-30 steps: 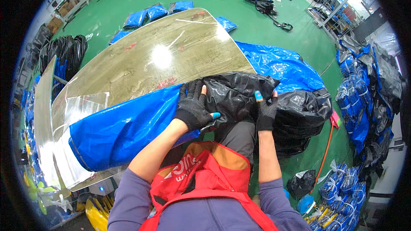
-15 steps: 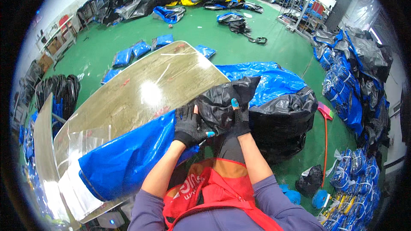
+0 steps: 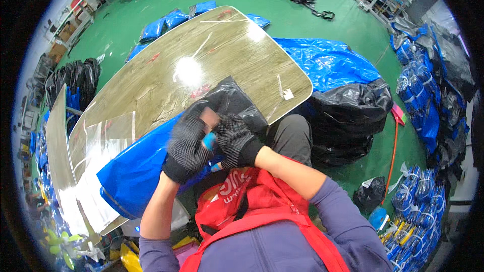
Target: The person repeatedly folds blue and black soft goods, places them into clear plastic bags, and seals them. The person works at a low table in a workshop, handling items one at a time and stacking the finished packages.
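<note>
Grip? Can't tell if it's clenched: left hand (image 3: 189,143) and right hand (image 3: 238,140) crowd together over blue-and-black sheeting (image 3: 143,168), woodgrain board (image 3: 242,58) just beyond.

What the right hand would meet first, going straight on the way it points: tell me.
Most likely the left hand, just ahead of the right hand; they overlap in view, so depth and contact are unclear. Black sheeting shows beyond them.
</note>
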Demonstrator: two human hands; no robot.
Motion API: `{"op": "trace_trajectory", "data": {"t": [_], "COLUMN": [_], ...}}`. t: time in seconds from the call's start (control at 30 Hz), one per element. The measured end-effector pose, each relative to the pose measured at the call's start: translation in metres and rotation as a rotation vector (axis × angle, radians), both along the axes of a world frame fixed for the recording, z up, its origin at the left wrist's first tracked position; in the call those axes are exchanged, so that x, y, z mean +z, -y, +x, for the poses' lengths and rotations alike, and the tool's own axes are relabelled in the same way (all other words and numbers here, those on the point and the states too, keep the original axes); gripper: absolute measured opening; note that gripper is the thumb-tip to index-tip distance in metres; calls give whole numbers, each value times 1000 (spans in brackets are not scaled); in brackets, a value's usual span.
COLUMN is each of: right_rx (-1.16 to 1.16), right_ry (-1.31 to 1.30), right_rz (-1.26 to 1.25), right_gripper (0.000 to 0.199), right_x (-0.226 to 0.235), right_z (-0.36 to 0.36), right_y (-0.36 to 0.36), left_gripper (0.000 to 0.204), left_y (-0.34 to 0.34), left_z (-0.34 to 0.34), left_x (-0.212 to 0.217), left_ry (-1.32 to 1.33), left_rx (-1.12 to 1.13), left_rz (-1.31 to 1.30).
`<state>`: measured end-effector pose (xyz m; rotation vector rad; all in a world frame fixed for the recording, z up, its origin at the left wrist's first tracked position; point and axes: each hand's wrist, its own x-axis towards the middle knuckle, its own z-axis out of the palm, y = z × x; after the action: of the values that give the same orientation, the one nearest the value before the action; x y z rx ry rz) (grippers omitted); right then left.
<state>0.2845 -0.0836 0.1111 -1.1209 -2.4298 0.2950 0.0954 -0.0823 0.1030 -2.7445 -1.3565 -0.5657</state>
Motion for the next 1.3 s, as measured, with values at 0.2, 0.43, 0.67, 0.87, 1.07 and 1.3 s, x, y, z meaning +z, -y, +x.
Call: {"op": "trace_trajectory", "data": {"t": [0.2, 0.43, 0.67, 0.87, 1.07, 1.3], "right_rx": [-173, -383, -154, -174, -79, 16], "right_ry": [-13, 120, 391, 295, 290, 210], "right_rz": [64, 32, -77, -133, -57, 0], "right_gripper": [61, 52, 74, 78, 59, 58], "right_x": [-36, -50, -50, -42, -81, -78], "right_z": [6, -30, -80, -141, -177, -167], "right_y": [-52, -57, -46, -24, 4, 4], "left_gripper": [76, 79, 74, 71, 73, 52], "left_y": [-21, -21, 47, 138, 160, 152], "left_z": [-22, -16, -151, -294, -275, -278], "left_x": [-46, -78, -18, -88, -55, -39], "left_ry": [-155, -54, -244, -98, 1362, 1669], "left_rx": [142, 230, 810, 1259, 1021, 700], "left_rz": [-281, -231, -384, -320, -760, -1032]}}
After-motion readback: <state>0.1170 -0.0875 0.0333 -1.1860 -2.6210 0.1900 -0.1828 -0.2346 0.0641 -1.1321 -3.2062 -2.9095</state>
